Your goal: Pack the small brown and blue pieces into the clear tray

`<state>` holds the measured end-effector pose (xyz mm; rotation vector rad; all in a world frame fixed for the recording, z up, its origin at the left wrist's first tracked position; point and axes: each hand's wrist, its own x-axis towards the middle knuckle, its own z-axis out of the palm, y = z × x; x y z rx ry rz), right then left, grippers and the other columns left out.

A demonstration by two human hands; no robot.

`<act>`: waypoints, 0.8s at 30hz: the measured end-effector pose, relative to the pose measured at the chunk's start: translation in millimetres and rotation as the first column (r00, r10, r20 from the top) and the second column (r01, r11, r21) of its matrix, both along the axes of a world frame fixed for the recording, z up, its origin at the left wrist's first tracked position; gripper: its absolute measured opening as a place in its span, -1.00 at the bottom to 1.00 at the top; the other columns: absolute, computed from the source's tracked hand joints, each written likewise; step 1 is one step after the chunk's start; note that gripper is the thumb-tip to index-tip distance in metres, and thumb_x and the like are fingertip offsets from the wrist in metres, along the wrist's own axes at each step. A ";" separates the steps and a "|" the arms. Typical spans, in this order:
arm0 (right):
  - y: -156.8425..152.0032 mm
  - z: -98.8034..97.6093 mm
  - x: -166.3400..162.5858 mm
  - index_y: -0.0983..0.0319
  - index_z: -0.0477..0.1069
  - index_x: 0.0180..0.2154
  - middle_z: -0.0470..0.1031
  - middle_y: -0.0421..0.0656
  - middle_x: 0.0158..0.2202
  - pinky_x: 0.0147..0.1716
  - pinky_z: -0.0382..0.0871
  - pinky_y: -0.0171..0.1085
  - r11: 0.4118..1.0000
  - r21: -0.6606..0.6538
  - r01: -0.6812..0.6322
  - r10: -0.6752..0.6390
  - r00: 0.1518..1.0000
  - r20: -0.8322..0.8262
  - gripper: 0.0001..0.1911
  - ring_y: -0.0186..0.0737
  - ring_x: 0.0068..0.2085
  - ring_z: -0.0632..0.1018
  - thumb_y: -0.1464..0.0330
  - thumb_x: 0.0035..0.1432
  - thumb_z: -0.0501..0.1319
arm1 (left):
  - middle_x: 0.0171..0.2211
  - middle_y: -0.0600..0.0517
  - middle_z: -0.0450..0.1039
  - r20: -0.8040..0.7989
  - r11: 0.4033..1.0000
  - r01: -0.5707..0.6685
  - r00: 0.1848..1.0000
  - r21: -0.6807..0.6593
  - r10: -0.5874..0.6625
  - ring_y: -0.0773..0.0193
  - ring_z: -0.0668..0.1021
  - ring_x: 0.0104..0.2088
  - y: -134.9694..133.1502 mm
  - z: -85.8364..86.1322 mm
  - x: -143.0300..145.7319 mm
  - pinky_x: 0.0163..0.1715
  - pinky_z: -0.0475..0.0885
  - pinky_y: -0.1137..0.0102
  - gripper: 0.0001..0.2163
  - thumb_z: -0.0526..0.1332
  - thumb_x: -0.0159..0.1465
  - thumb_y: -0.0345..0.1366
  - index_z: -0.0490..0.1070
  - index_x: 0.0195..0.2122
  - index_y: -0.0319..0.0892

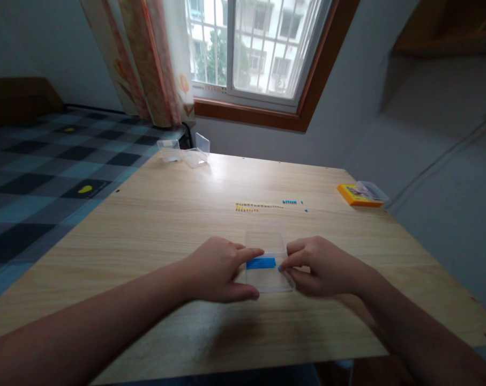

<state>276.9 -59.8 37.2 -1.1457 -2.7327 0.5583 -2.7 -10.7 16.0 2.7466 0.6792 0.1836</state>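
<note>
A clear plastic box [270, 283] lies with its lid [267, 236] folded back on the table in front of me. Inside it, blue sticks [260, 263] lie side by side against the left part. My left hand [229, 271] rests at the box's left side, forefinger over the far end of the sticks and thumb apart near the front edge. At the right side, my right hand [317, 266] pinches a small blue piece [280, 268] over the box, close to the sticks' right end. Its exact kind is too small to make out.
Beyond the box, small yellow pieces [259, 206] stand in rows beside several small blue pieces [290, 202]. Open clear boxes [194, 156] sit at the far left corner of the wooden table [146, 214]. An orange-yellow box [359, 194] lies at the right edge.
</note>
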 end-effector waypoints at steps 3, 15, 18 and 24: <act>0.7 -0.7 0.1 0.18 0.64 -0.24 0.45 -0.22 -0.40 -0.39 0.17 -0.31 1.000 -0.003 0.012 -0.012 1.000 -0.015 -0.80 -0.34 -0.41 0.43 0.45 0.27 0.21 | -0.24 -0.06 0.66 -0.004 1.000 0.000 1.000 0.012 0.000 0.04 0.67 -0.35 -0.2 0.2 0.4 -0.37 0.46 0.28 -0.29 0.32 0.24 0.15 0.38 0.29 -0.19; 4.4 -5.7 1.9 0.18 0.65 -0.21 0.46 -0.22 -0.39 -0.38 0.17 -0.32 1.000 -0.012 0.007 -0.008 0.999 -0.047 -0.80 -0.36 -0.40 0.44 0.45 0.27 0.22 | -0.19 -0.08 0.67 -0.016 0.999 -0.003 1.000 0.034 0.004 -0.02 0.69 -0.30 0.0 0.3 0.6 -0.36 0.46 0.27 -0.29 0.32 0.23 0.17 0.39 0.29 -0.18; 4.9 -6.6 2.2 0.18 0.64 -0.23 0.45 -0.23 -0.40 -0.38 0.17 -0.32 1.000 -0.011 0.001 -0.001 0.999 -0.049 -0.80 -0.36 -0.41 0.43 0.45 0.27 0.22 | -0.17 -0.09 0.67 -0.022 0.999 -0.004 1.000 0.032 0.005 -0.01 0.69 -0.28 -0.1 0.4 0.6 -0.35 0.46 0.28 -0.29 0.32 0.23 0.16 0.39 0.29 -0.17; 5.1 -8.0 1.9 0.17 0.66 -0.19 0.44 -0.23 -0.41 -0.39 0.17 -0.33 1.000 0.004 -0.011 0.011 0.998 -0.066 -0.79 -0.37 -0.42 0.42 0.44 0.28 0.23 | -0.20 -0.08 0.66 -0.014 1.000 -0.005 1.000 0.018 0.005 0.03 0.68 -0.32 -0.3 1.1 1.0 -0.36 0.46 0.30 -0.30 0.33 0.23 0.15 0.39 0.29 -0.17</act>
